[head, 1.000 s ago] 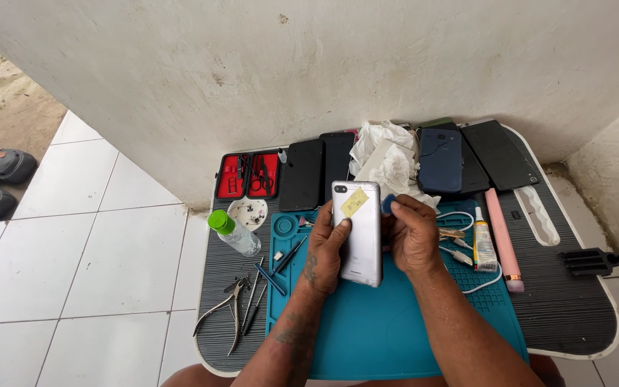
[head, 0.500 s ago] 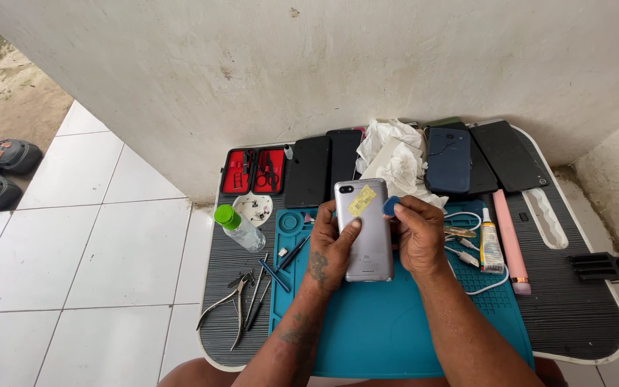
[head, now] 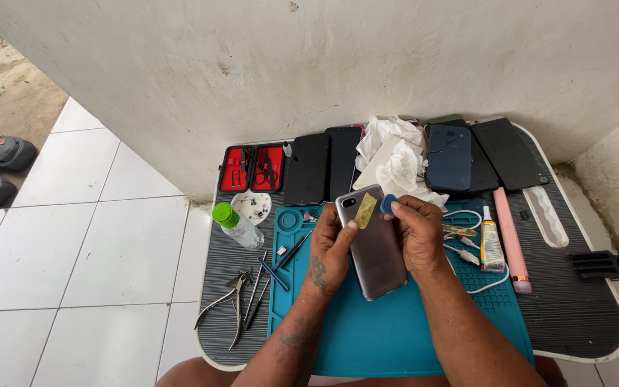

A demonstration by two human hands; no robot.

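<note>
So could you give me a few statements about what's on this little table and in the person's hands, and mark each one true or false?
1. Both hands hold a silver-grey phone with its back facing up. True.
2. The right hand pinches a small blue disc-shaped pick at the phone's top edge. True.
3. The left hand is holding the pliers. False: the pliers lie untouched on the table's left side.
4. The small clear bottle has a red cap. False: its cap is green.
5. A red-lined tool case lies open near the wall. True.
6. The blue mat hangs on the wall. False: it lies flat on the table under the hands.
</note>
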